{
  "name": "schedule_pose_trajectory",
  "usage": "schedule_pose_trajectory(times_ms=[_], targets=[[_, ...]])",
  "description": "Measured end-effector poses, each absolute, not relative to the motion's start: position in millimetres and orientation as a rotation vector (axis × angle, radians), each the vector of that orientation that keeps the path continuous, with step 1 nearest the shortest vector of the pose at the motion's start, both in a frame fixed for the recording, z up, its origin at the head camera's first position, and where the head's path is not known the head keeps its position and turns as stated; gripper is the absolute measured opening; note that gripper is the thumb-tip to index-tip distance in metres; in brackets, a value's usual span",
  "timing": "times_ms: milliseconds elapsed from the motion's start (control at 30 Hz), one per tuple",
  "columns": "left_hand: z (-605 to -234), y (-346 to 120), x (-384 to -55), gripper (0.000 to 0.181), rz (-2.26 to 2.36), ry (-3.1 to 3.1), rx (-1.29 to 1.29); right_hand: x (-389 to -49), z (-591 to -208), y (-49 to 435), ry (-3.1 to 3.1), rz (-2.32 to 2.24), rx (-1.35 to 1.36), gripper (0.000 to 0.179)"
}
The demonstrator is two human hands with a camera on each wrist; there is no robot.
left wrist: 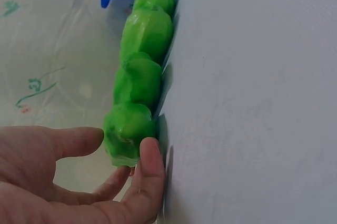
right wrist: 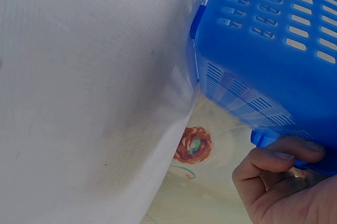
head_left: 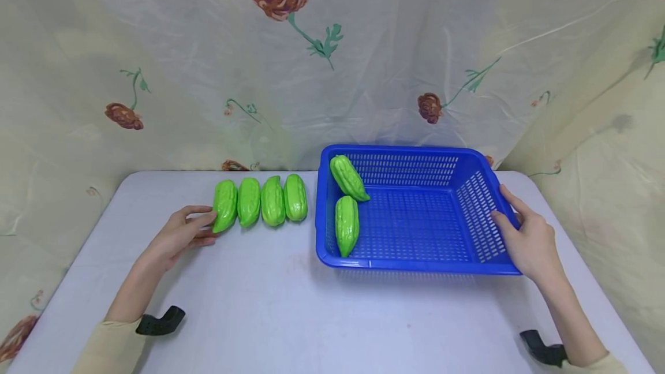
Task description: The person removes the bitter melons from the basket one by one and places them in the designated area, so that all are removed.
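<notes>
Four ridged green bitter melons stand side by side on the white table, left of a blue plastic basket (head_left: 415, 266). My left hand (head_left: 183, 232) is at the leftmost bitter melon (head_left: 225, 205), thumb and fingers spread at its outer side and touching it. In the left wrist view, the thumb reaches one edge of that bitter melon (left wrist: 126, 126) and a fingertip (left wrist: 151, 153) lies against the other. My right hand (head_left: 532, 244) grips the basket's right rim, fingers outside and thumb over the edge. Two bitter melons, one upper (head_left: 348, 176) and one lower (head_left: 346, 225), lie along the basket's left side.
A white cloth covers the table (head_left: 291, 316). Behind it and at both sides hangs a pale flowered curtain (head_left: 363, 74). The basket stands near the table's back edge, its left rim close to the rightmost bitter melon (head_left: 295, 197) of the row.
</notes>
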State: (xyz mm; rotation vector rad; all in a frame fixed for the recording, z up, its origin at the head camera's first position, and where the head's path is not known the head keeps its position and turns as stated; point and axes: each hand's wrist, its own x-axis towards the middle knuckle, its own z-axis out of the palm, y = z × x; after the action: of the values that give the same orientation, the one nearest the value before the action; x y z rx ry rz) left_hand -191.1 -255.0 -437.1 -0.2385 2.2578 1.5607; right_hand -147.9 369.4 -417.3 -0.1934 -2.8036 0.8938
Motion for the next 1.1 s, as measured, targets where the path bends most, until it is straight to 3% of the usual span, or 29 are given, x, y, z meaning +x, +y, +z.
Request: schedule_pose_trajectory(times_ms=[567,1100], targets=[[-423.9,-265.8,-193.7,0.071,1.493,2.393,-0.272,-150.4,-415.5,367.9,-2.801,0.898,-0.188,0.059],[-366.8,-203.0,-198.0,0.048,1.558,2.619,0.139,-148.3,-416.4,368.7,-2.801,0.887,-0.190,0.059]])
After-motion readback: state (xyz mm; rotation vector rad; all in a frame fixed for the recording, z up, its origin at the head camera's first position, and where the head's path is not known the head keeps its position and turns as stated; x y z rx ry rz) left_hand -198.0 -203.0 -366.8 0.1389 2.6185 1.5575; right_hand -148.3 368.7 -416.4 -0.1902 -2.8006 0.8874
